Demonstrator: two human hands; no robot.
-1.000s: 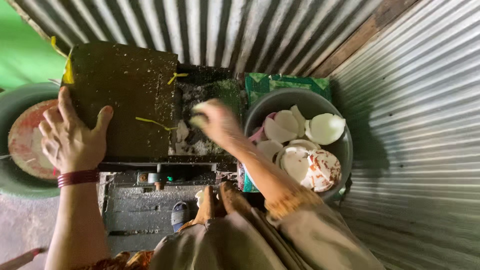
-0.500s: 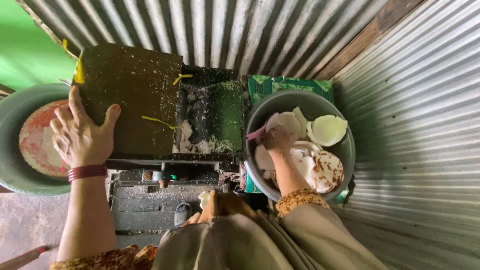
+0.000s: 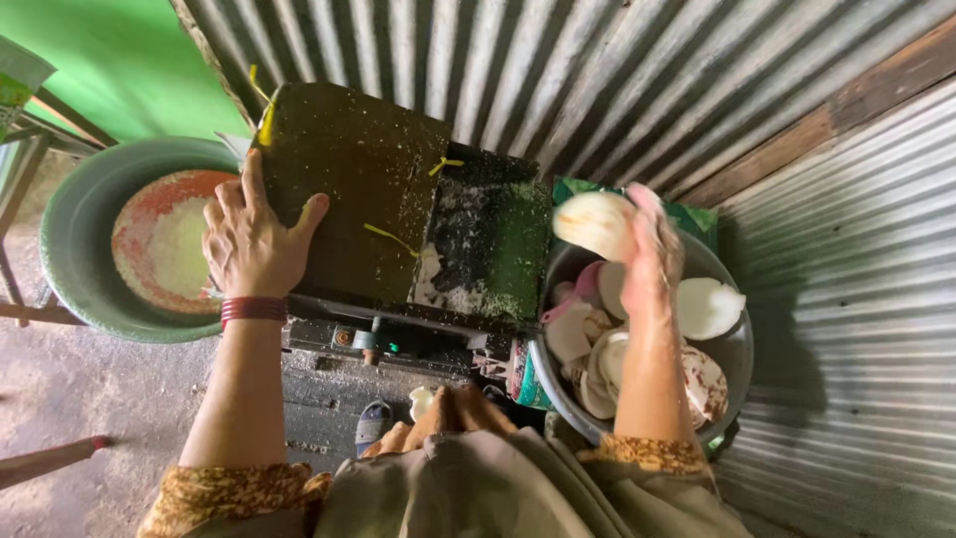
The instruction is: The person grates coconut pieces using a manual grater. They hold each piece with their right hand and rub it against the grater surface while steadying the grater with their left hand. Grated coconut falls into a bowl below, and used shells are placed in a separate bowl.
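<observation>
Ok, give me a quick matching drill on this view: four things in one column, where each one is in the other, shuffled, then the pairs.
Things:
1. left hand
2. right hand
3. white grated heap
4. cut coconut pieces

Places:
A. in the grey metal bowl on the right
B. flat on the dark cover of the grating machine
C. in the green basin on the left
D. raised over the grey bowl, holding a pale coconut piece

Pairs: 1-B, 2-D, 3-C, 4-A
</observation>
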